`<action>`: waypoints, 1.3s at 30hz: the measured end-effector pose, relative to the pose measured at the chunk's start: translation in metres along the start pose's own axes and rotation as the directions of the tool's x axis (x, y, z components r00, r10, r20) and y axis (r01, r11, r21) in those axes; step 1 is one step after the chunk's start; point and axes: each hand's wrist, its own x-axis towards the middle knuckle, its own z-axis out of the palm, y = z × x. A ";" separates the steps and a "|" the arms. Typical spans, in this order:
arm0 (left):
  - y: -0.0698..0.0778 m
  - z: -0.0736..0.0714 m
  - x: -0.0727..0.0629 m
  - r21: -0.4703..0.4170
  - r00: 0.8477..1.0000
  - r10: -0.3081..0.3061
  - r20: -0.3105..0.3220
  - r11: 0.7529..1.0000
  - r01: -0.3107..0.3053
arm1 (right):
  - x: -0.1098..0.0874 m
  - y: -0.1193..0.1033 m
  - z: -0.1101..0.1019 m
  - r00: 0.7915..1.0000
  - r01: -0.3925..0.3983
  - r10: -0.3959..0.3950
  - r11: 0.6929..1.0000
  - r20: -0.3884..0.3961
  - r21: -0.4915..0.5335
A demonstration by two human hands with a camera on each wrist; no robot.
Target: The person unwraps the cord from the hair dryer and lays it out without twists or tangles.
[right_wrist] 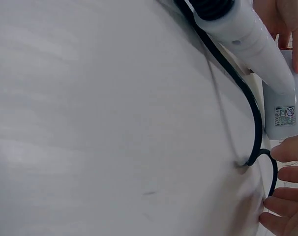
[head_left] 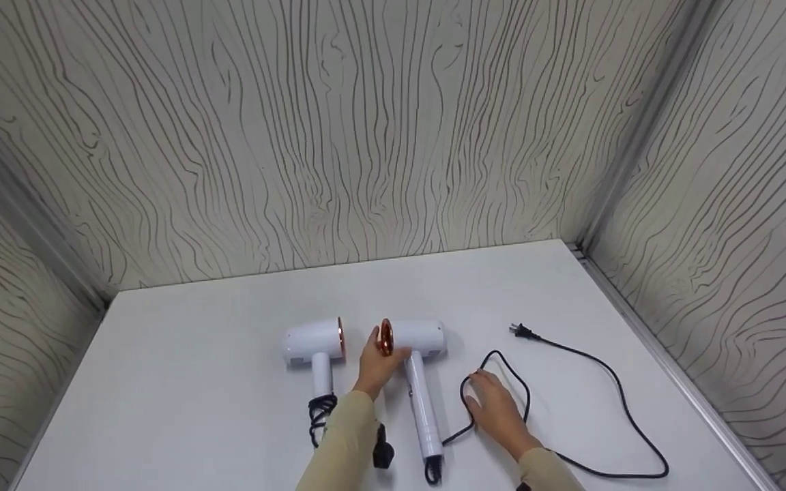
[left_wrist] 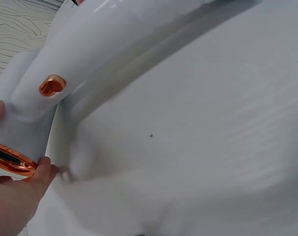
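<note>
On white tabletop (head_left: 195,382), left hand (head_left: 375,368) grips hair dryer (head_left: 421,402), seemingly steadying it; right hand (head_left: 497,408), fingers spread beside cord (head_left: 528,395), probably must gather slack next.

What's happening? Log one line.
Left hand: grips white copper-rimmed hair dryer | Right hand: at looped black cord, contact unclear | Second white copper-rimmed hair dryer: lies left
</note>
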 end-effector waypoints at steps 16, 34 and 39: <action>-0.009 0.001 0.000 -0.002 0.991 -0.027 -0.128 1.000 0.027 | -0.035 -0.034 0.008 0.981 0.055 -0.072 0.993 -0.178 -0.103; -0.014 0.015 -0.019 0.028 0.986 -0.016 -0.164 0.999 0.021 | -0.034 -0.027 0.003 0.966 -0.233 0.237 0.971 -0.100 0.052; -0.021 0.025 -0.043 0.075 0.988 0.042 -0.148 0.997 -0.032 | -0.031 -0.021 0.000 0.948 -0.317 0.319 0.947 -0.021 0.055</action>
